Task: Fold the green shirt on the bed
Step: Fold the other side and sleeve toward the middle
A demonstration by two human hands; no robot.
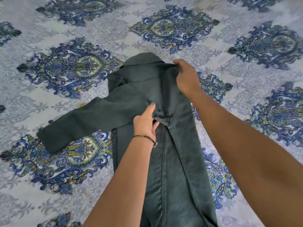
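Observation:
A dark green shirt [137, 89] lies on the bed, collar at the far end, body running toward me. Its right side is folded in over the middle, and one sleeve [77, 123] stretches out flat to the left. My right hand [186, 77] pinches the fabric at the shoulder, just right of the collar. My left hand [145, 123], with a thin bracelet at the wrist, grips a bunch of cloth in the middle of the shirt, with its forefinger pointing away from me.
The bedspread [237, 82] is pale grey-white with large blue and green ornamental medallions and fills the whole view on all sides of the shirt.

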